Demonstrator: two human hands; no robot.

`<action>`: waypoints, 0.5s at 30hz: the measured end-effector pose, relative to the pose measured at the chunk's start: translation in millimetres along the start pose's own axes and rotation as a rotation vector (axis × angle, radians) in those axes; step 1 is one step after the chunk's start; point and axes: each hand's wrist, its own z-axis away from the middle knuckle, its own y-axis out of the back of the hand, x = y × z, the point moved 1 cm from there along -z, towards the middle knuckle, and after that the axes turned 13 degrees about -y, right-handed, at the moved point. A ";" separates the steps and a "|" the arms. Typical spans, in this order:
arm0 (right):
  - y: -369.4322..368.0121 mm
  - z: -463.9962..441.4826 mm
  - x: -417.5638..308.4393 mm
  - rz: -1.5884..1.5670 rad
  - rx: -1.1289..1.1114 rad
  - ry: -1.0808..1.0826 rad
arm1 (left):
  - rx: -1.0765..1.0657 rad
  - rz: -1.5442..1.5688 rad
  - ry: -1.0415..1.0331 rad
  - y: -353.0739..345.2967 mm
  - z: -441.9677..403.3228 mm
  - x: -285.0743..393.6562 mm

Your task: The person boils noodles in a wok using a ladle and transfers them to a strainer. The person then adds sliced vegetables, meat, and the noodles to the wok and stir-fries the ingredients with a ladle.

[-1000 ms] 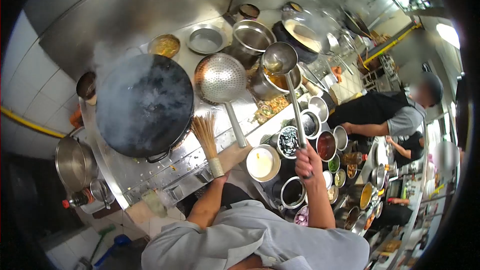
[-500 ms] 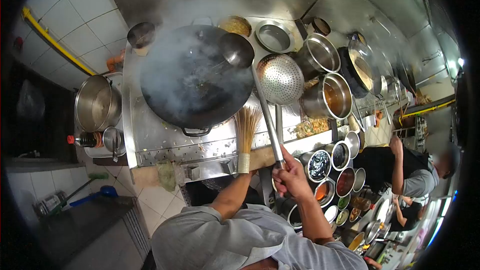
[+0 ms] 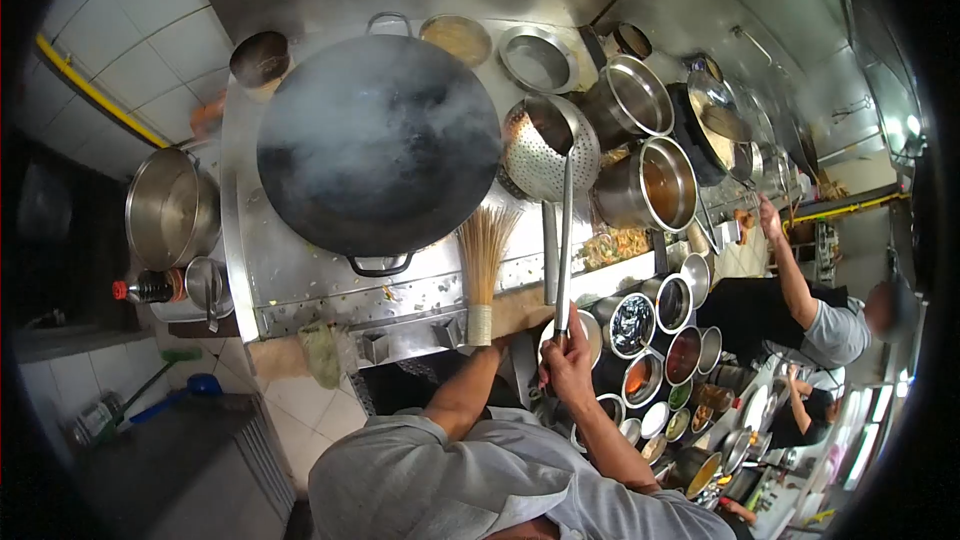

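Smoke or steam rises from a large black wok (image 3: pixel 380 155) on the steel stove. My right hand (image 3: pixel 568 365) is wrapped round the long handle of a metal ladle (image 3: pixel 567 250), whose bowl overlaps the perforated strainer (image 3: pixel 550 168) right of the wok. A bamboo brush (image 3: pixel 485 260) stands bristles up at the wok's lower right, with its bound end just above my left hand (image 3: pixel 490 350). That hand is mostly hidden at the counter edge, so its fingers do not show.
Steel pots, one with brown liquid (image 3: pixel 668 185), stand on the right. Several sauce containers (image 3: pixel 633 325) line the lower right. A co-worker (image 3: pixel 800 315) reaches toward the pans there. On the left are a deep pot (image 3: pixel 165 205) and a capped bottle (image 3: pixel 150 287).
The ladle has gone from the sauce containers' side to over the wok, then back right to the strainer. The view has shifted. The co-worker's arm has risen and reached forward.
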 end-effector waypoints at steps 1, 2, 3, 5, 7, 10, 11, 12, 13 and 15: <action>0.2 -1.2 4.3 0.044 0.049 -0.035 | -0.009 -0.018 0.007 1.6 0.2 -0.7; -0.8 -3.5 8.0 0.034 0.054 -0.035 | -0.018 -0.038 0.015 3.1 0.2 -0.3; -2.9 -6.5 12.6 0.061 0.081 -0.032 | -0.030 -0.057 0.029 6.1 1.1 1.3; -5.2 -17.7 38.9 0.115 0.153 -0.004 | -0.055 -0.132 0.072 15.1 6.3 4.3; -0.3 -41.0 83.5 0.241 0.213 0.095 | -0.103 -0.276 0.148 31.5 18.4 9.2; -7.4 -64.1 116.6 0.479 0.372 0.410 | -0.197 -0.785 0.254 69.4 41.5 30.5; -10.3 -66.1 123.7 0.563 0.401 0.312 | -0.244 -1.017 0.303 84.0 46.2 39.0; -16.0 -63.7 129.8 0.643 0.433 0.205 | -0.112 -1.309 0.272 70.7 74.4 50.4; -23.8 -60.8 127.9 0.636 0.445 0.194 | -0.173 -1.435 0.291 74.3 84.4 64.1; -27.5 -71.5 151.7 0.623 0.441 0.239 | -0.368 -1.653 0.322 102.3 89.0 85.3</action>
